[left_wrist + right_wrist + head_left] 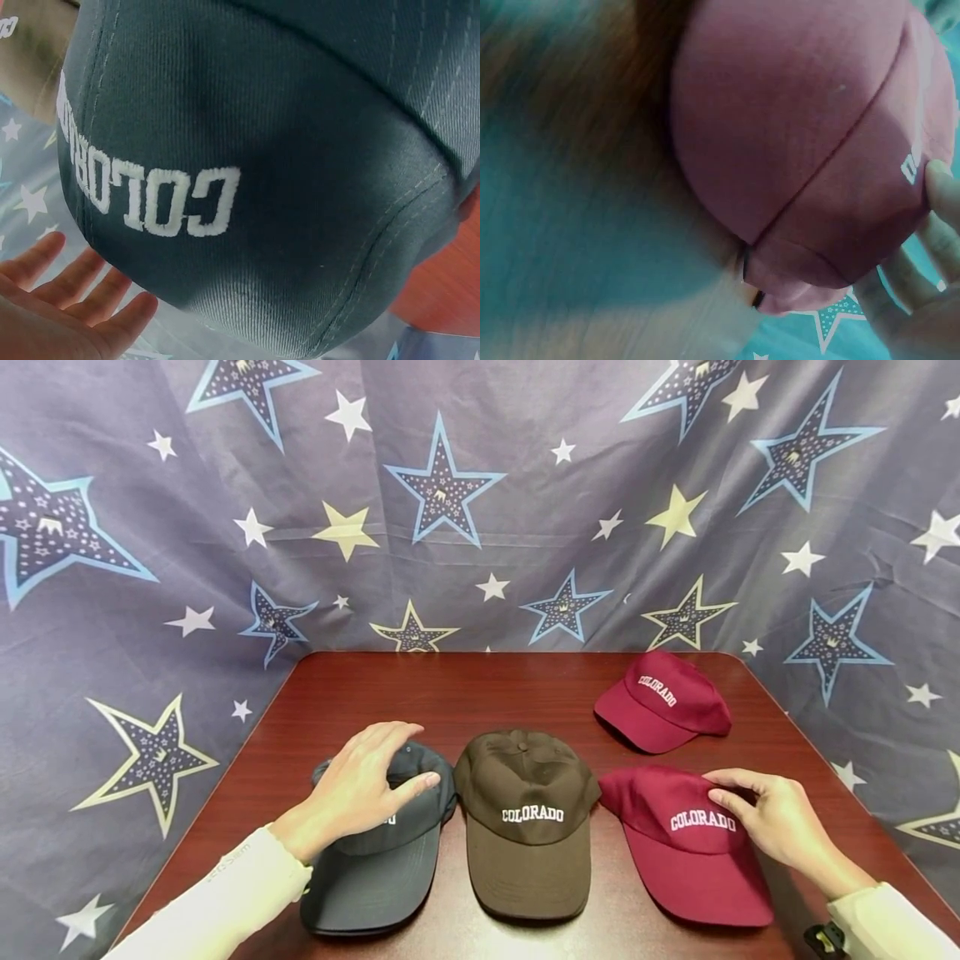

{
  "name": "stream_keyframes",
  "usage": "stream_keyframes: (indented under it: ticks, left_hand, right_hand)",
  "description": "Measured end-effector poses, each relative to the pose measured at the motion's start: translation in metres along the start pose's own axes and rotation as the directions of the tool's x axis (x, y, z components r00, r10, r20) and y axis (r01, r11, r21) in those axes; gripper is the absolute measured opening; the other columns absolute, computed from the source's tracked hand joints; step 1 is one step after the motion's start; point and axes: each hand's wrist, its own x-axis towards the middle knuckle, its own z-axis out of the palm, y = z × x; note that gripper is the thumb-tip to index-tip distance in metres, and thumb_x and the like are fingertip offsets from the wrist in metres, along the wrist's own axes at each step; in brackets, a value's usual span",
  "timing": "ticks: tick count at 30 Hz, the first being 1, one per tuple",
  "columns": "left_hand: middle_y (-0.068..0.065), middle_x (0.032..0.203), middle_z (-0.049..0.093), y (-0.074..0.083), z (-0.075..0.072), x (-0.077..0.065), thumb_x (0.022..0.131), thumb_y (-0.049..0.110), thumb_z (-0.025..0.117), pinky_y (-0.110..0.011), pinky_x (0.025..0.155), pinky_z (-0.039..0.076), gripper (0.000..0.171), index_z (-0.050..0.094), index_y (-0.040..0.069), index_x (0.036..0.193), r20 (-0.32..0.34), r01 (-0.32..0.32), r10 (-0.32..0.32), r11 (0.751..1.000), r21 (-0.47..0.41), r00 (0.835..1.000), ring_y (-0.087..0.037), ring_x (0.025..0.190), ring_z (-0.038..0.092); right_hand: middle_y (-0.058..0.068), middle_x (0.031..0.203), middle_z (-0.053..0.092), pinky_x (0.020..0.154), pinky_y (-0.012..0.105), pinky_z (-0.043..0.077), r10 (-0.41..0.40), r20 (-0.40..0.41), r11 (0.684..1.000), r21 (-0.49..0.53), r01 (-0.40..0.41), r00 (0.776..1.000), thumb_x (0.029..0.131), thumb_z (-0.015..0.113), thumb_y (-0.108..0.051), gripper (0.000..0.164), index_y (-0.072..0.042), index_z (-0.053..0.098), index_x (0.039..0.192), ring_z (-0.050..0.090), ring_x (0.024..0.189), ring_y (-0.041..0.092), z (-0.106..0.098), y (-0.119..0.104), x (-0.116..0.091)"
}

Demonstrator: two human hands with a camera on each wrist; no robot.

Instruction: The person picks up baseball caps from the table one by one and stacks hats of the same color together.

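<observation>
Three baseball caps with white COLORADO lettering stand in a row with brims facing me: a dark navy cap (375,885), a brown cap (525,868) and a red cap (697,881). My left hand (356,789) hovers at the navy cap's crown, fingers extended and thumb apart, covering most of its lettering. In the left wrist view, spread fingers (90,292) are beside the crown. My right hand (787,827) pinches the right side of the front red cap's crown between thumb and fingers. The right wrist view shows the thumb (945,191) by the lettering.
A second red cap (660,714) lies tilted behind the front red one, near the table's back right corner. The reddish-brown wooden table (450,693) meets a grey star-patterned cloth (487,568) at the back and sides.
</observation>
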Motion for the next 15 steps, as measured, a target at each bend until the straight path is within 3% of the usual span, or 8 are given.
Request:
stream_keyframes:
  ticks: [15]
  left_hand:
    - [-0.011,0.140,0.060,-0.0007,-0.0002,-0.0005,0.089,0.057,0.072,-0.054,0.113,0.036,0.072,0.058,0.010,0.141,0.006,0.008,-0.008,1.000,-0.011,1.000,-0.033,0.134,0.051]
  right_hand:
    - [0.001,0.088,0.078,0.062,0.016,0.041,-0.022,-0.039,0.998,-0.065,0.019,0.999,0.073,0.090,-0.005,0.030,-0.016,0.081,0.100,0.057,0.067,0.003,0.0049,0.0012,-0.0016]
